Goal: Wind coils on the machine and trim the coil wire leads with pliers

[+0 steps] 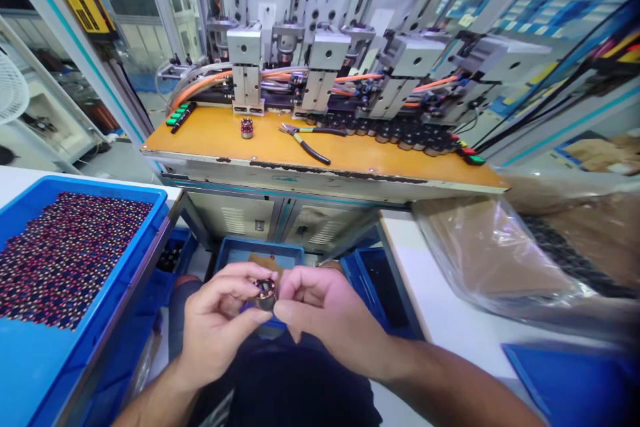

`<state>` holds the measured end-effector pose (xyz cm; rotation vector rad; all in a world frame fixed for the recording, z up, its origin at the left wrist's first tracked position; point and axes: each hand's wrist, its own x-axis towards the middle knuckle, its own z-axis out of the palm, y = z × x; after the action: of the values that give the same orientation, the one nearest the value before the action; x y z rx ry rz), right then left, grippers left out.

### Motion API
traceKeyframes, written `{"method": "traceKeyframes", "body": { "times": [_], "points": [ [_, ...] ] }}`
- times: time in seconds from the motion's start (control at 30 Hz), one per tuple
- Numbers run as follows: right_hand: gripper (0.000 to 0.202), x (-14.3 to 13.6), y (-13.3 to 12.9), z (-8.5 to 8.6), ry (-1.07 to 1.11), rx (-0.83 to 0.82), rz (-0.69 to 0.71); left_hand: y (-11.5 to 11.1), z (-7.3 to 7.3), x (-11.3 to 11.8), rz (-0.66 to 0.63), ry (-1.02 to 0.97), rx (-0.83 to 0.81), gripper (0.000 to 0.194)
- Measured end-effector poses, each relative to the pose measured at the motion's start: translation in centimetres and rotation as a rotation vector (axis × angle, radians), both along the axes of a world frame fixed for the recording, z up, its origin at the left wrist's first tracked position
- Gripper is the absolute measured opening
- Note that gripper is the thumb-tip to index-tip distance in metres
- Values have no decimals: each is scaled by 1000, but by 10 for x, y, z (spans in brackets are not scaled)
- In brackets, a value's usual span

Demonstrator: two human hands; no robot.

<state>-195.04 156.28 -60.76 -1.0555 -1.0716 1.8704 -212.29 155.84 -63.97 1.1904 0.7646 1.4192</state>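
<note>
One ring [265, 301]: our left hand [217, 320] pinches it.
Right hand [330, 307]: fingers narrow, beside ring; grip unclear.
Pliers [303, 143]: beyond ring.

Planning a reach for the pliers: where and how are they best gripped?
Probably around both dark handles of the pliers, coming from the near right: they splay that way on the orange bench, while the metal tips point left.

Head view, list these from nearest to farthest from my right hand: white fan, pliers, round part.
1. Round part: in your left hand, just left of your right hand.
2. Pliers: ahead, on the orange bench top.
3. White fan: far left edge.
</note>
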Motion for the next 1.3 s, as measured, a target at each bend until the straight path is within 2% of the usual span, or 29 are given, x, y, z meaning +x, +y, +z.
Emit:
{"method": "traceKeyframes", "body": {
  "times": [0.13, 0.27, 0.37, 0.43, 0.5, 0.57, 0.63, 0.67, 0.73, 0.8, 0.87, 0.97, 1.07, 1.13, 1.2, 1.3],
  "points": [
    [35, 1, 3, -9, 42, 24, 39, 3, -2, -1, -38, -34, 6, 32],
    [30, 0, 5, -25, 72, 95, 105, 5, -10, -2, -66, -55, 91, 33],
    [27, -5, 4, -37, 142, 93, 42, 6, -17, -4, -106, -58, 120, 31],
    [22, -10, 3, -41, 167, 153, -19, 9, -20, -4, -125, -95, 75, 20],
    [16, -13, 5, -40, 115, 368, -127, 15, -22, -1, -111, -185, -44, 11],
    [17, -13, 10, -38, -60, 734, -290, 21, -26, 1, -44, -258, -222, 11],
    [21, -9, 19, -37, -334, 1138, -444, 21, -29, 2, 128, -188, -323, 15],
    [22, -6, 24, -38, -473, 1316, -494, 18, -31, 2, 244, -89, -296, 18],
    [23, 2, 33, -41, -678, 1618, -556, 7, -30, 0, 415, 208, -74, 24],
    [20, 8, 40, -45, -758, 1848, -564, -6, -25, -1, 447, 505, 217, 29],
    [15, 12, 43, -47, -762, 1984, -530, -14, -16, 0, 409, 674, 375, 36],
    [10, 14, 41, -49, -758, 2039, -442, -12, -3, 6, 398, 702, 368, 44],
    [11, 15, 36, -48, -767, 2059, -415, -4, 2, 11, 370, 658, 324, 37],
    [9, 15, 31, -48, -753, 2016, -384, -1, 1, 11, 345, 647, 308, 33],
    [12, 14, 26, -47, -712, 1852, -354, -1, -2, 9, 303, 638, 294, 37],
    [24, 9, 19, -41, -545, 1490, -330, -3, -6, 4, 254, 616, 280, 49]
  ]
}}
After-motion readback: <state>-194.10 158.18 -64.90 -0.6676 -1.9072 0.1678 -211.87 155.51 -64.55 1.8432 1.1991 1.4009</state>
